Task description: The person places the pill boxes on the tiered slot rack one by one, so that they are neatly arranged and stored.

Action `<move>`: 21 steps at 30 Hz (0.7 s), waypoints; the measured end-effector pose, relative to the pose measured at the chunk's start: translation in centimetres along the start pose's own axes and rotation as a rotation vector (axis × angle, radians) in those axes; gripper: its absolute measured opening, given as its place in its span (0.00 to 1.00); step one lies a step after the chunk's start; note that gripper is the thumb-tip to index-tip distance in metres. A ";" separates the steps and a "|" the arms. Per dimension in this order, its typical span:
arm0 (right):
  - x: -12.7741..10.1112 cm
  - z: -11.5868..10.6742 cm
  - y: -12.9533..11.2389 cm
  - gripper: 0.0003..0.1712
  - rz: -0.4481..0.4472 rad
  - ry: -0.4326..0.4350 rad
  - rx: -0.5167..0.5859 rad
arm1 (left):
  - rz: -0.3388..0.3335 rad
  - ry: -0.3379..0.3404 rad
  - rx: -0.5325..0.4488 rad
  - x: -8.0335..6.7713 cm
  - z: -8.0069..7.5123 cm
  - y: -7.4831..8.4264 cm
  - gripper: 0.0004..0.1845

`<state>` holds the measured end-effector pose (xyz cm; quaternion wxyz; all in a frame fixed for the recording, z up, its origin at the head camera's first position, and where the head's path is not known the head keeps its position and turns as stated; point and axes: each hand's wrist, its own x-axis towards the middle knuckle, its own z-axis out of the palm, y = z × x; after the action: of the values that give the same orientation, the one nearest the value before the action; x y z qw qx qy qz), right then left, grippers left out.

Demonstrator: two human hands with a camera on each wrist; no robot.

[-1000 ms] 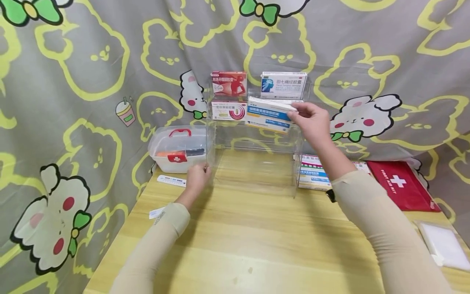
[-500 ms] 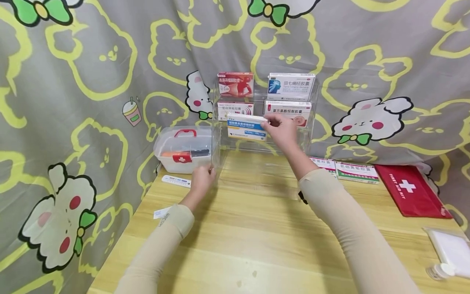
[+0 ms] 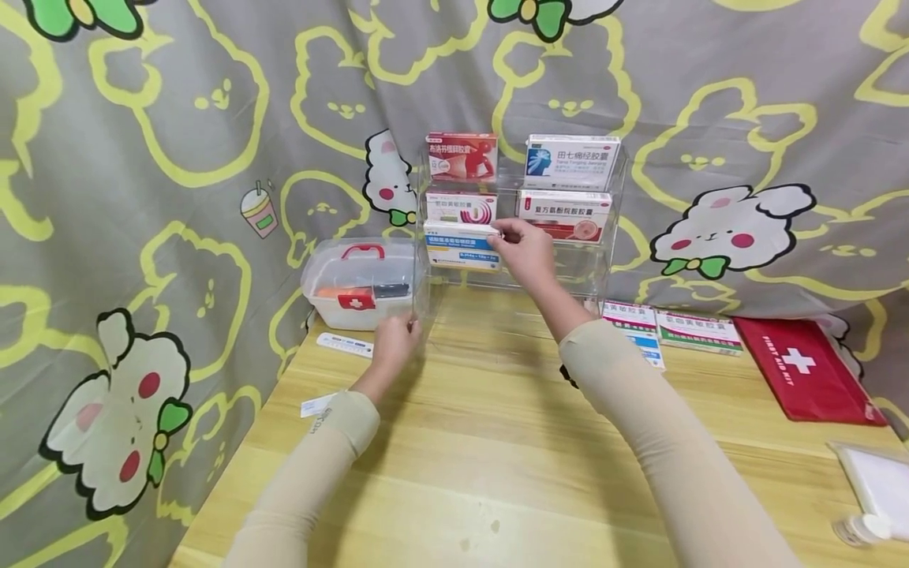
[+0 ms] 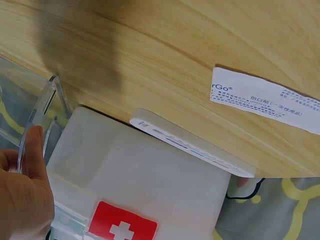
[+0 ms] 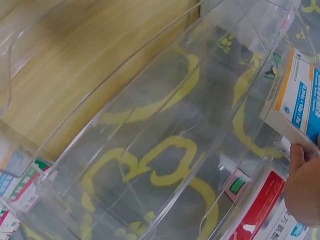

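A clear acrylic tiered shelf (image 3: 595, 272) stands at the back of the wooden table. A red box (image 3: 461, 155) and a white box (image 3: 571, 160) sit on its top tier. Two more boxes (image 3: 461, 209) (image 3: 564, 214) sit on the middle tier. My right hand (image 3: 521, 248) pinches a blue-and-white medicine box (image 3: 460, 244) by its right end, at the left of the lower tier. The right wrist view shows the same box (image 5: 300, 95) inside the shelf (image 5: 150, 125). My left hand (image 3: 394, 335) grips the shelf's left front edge (image 4: 42, 110), thumb against it.
A clear first-aid case (image 3: 355, 280) with a red cross stands left of the shelf, with a white strip (image 3: 344, 345) and a paper plaster (image 3: 317, 405) in front of it. Right of the shelf lie flat boxes (image 3: 699, 330), a red first-aid pouch (image 3: 806, 371) and a white packet (image 3: 877, 481).
My right hand carried the blue-and-white box from the shelf's right side leftward and down to the lower tier's left. A red-and-white box now shows on the middle tier's right. The left hand stayed.
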<state>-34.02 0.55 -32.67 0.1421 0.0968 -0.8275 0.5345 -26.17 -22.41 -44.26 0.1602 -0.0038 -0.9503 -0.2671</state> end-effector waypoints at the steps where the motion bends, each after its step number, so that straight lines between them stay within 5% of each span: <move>1: 0.0 0.2 0.0 0.14 -0.001 -0.005 -0.002 | -0.001 0.001 -0.001 0.0 0.0 0.0 0.09; 12: -0.4 1.1 0.3 0.09 -0.007 0.000 -0.063 | -0.025 -0.016 -0.005 -0.1 0.3 -0.1 0.08; 21: 0.2 0.6 -0.3 0.09 -0.183 0.003 -0.404 | -0.035 -0.006 -0.014 0.0 0.3 -0.2 0.07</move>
<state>-34.18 -0.13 -32.59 0.2076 0.1402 -0.9053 0.3431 -26.23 -22.43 -44.59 0.1526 0.0107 -0.9487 -0.2766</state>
